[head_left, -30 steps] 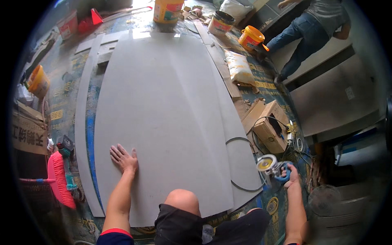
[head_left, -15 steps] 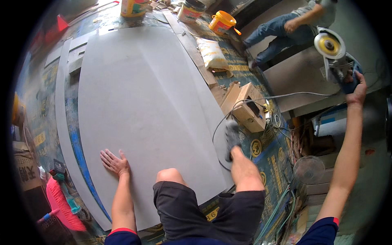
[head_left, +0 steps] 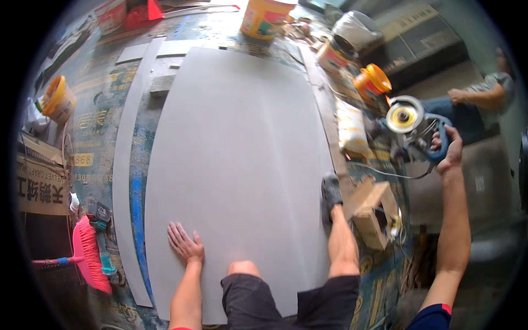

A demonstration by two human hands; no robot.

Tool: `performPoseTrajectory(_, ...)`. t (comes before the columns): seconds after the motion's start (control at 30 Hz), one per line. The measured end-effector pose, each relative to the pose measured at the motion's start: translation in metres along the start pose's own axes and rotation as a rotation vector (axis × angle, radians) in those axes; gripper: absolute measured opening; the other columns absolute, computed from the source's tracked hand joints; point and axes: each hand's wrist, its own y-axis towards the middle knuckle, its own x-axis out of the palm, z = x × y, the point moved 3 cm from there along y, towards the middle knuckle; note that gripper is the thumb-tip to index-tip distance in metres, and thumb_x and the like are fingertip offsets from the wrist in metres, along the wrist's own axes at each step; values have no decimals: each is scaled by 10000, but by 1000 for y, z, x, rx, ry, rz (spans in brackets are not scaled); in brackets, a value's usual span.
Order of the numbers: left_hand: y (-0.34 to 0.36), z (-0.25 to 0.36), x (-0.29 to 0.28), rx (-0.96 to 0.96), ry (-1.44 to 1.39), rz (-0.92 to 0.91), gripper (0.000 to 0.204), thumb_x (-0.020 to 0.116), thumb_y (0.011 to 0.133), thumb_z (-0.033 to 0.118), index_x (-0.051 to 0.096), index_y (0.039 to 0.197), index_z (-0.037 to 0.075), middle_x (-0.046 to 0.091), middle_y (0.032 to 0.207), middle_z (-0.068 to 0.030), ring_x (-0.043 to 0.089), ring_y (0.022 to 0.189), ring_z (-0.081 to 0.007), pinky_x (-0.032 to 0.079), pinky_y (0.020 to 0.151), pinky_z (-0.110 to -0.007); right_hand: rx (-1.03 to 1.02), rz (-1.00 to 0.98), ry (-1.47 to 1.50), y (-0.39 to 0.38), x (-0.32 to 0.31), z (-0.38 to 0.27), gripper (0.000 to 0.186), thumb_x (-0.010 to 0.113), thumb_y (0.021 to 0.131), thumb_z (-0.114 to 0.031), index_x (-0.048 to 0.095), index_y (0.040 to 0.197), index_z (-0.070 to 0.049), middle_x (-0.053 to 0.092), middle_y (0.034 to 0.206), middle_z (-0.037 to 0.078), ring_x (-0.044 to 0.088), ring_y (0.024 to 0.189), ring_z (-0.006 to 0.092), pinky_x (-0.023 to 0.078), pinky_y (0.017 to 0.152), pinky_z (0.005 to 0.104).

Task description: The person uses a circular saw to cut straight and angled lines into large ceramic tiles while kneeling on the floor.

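Pale grey slab (head_left: 236,154), blue-handled saw (head_left: 422,133), yellow-centred disc (head_left: 405,115), pink broom (head_left: 89,254), blurred trousers (head_left: 467,120), probably blue

Grey slab (head_left: 242,165) flat, blue-handled saw (head_left: 421,130) aloft

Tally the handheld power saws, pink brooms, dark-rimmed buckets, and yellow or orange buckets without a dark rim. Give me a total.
Handheld power saw, in the right hand: 1
Pink broom: 1
Dark-rimmed bucket: 1
Yellow or orange buckets: 3
Total: 6

Printed cardboard box (head_left: 43,190), lettered floor covering (head_left: 91,137)
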Motion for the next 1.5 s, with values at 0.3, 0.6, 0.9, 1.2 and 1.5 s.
performPoseTrajectory(0.3, 118, 72, 44, -146, 140, -23, 816, 523, 925, 402, 209, 1499, -86, 177, 1581, -298, 126, 1479, -457, 102, 1204, -531, 441, -385, 148, 172, 178, 166, 262, 536, 990, -374, 591, 955, -121, 566, 696, 2, 507, 496, 64, 406, 423, 159)
performPoseTrajectory(0.6, 372, 190, 91, -134, 179, 131, 851, 509, 938, 507, 251, 1483, -94, 227, 1563, -288, 165, 1473, -430, 113, 1212, -507, 776, -691, 110, 258, 304, 234, 292, 571, 759, -123, 580, 1034, -26, 611, 840, 40, 598, 731, 148, 490, 732, 297)
performPoseTrajectory(0.9, 451, 172, 106, -260, 194, 228, 841, 485, 954, 519, 258, 1482, -95, 233, 1572, -264, 172, 1480, -395, 120, 1219, -478, 500, -601, 34, 329, 383, 271, 124, 544, 695, -23, 528, 812, -60, 537, 712, 32, 515, 609, 174, 428, 612, 312)
performPoseTrajectory(1.2, 505, 154, 104, -203, 187, 211, 783, 496, 958, 472, 300, 1474, -83, 253, 1572, -250, 203, 1476, -386, 155, 1211, -465, 150, -643, -32, 375, 469, 290, 102, 557, 726, -29, 543, 827, -38, 526, 669, 35, 499, 586, 157, 420, 587, 297)
performPoseTrajectory(1.5, 509, 154, 97, -199, 179, 176, 785, 495, 951, 456, 276, 1489, -71, 217, 1593, -234, 182, 1489, -369, 142, 1216, -461, 53, -578, -30, 408, 536, 316, 17, 571, 719, -11, 584, 730, -15, 557, 645, 58, 515, 567, 164, 429, 552, 282)
